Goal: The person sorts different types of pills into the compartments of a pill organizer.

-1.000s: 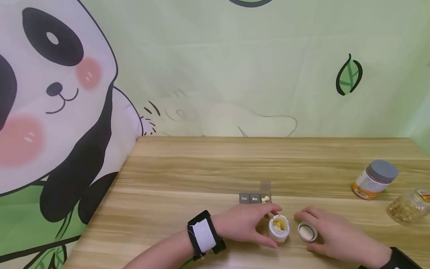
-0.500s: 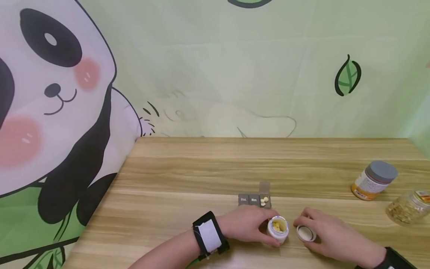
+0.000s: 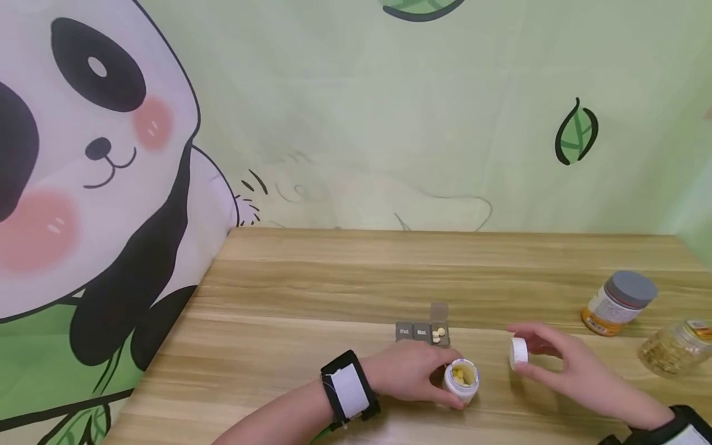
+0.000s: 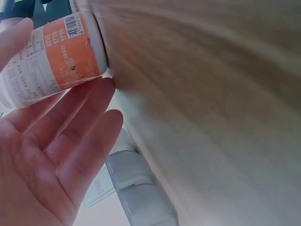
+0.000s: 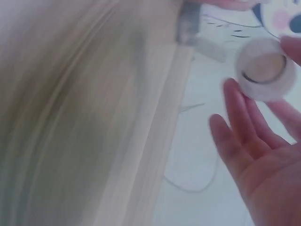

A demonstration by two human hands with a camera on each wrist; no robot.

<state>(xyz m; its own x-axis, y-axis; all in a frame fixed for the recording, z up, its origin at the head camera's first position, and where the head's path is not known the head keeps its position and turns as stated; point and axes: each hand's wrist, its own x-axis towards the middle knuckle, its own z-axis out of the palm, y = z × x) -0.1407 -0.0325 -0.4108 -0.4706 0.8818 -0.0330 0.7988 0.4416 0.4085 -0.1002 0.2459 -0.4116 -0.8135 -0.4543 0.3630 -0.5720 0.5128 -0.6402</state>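
2 hands are at work over the wood-grain tabletop. Left hand holds the white pill bottle with thumb and forefinger spread only to the bottle's width, closed against its sides; the other fingers reach out loosely beneath it in the left wrist view. Bottle stands upright and uncapped, with yellow tablets visible inside. Its label, seen from the left wrist, is orange and white with a barcode.

Right hand pinches the white ribbed screw cap at about 2 o'clock from the bottle and near it. The gap between thumb and fingers is just the cap's span; the cap is tipped on edge, off the tabletop.

At 11 o'clock from the bottle, just beyond the left hand, sits the grey weekly pill organizer. 2 lids read "Wed." and "Mon."; at their 3 o'clock, 1 compartment has its translucent lid raised and pale tablets inside.

Well apart, at 2 o'clock from the bottle, stands the grey-lidded supplement jar; near 3 o'clock is the clear jar of golden contents, too small to identify. Behind hangs the green backdrop, with 1 large panda at 10 o'clock.
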